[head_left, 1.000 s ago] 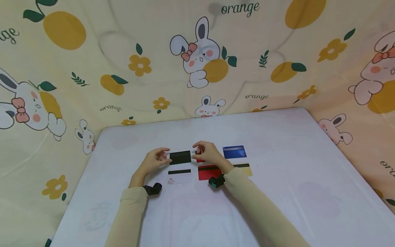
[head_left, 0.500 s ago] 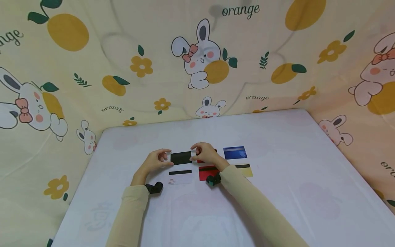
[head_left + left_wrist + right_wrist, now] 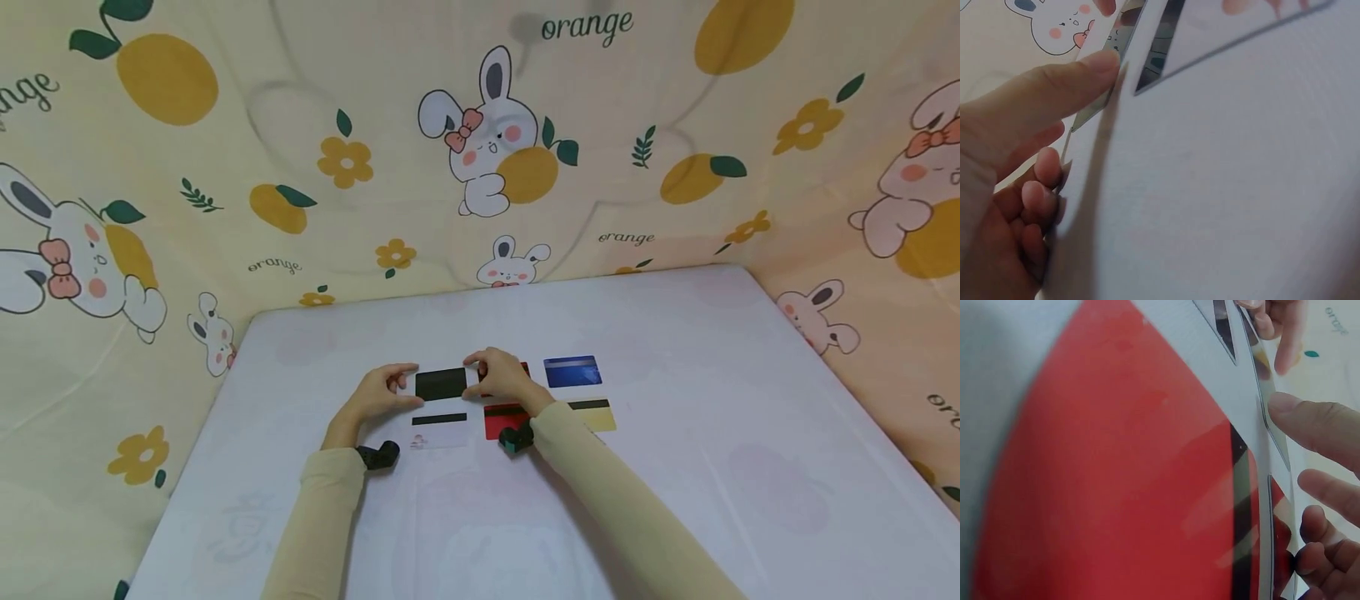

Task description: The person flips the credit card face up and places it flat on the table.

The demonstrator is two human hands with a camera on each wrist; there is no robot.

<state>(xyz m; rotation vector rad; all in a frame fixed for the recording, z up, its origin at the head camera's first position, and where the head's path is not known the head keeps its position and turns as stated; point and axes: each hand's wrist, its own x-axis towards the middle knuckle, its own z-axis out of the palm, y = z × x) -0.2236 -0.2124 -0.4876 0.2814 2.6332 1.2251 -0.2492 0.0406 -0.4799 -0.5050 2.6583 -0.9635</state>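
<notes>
A black card lies flat on the white table, its surface shiny in both wrist views. At its left end my left hand holds the two corners, thumb at the near one and index finger at the far one. My right hand grips the right end the same way, its other fingers curled. Just below lies a white card with a black stripe. Beneath my right wrist is a red card with a dark stripe. Another red card is mostly hidden behind the right hand.
To the right lie a blue card and, nearer, a gold card partly covered by the right sleeve. The cards form two rows. A patterned cloth hangs behind the table.
My right hand has come slightly left onto the black card's right end, and my left fingers have closed in on its left end. The view shifted a little.
</notes>
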